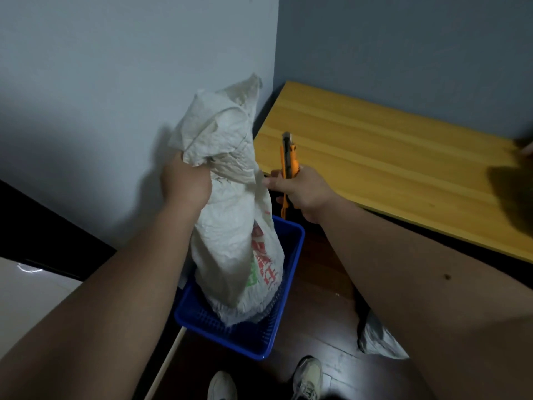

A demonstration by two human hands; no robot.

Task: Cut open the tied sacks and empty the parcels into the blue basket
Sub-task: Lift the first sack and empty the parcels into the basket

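Left hand (184, 183) grips sack (233, 226) neck, sack upright in basket (288, 249). Right hand (300, 189), at 3 o'clock of neck, holds cutter (288, 157). Tie apparently uncut; no parcels emptied yet.

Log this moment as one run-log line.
left hand: grips white sack neck | right hand: holds orange utility knife, blade up | sack: standing in blue basket | parcels: none visible
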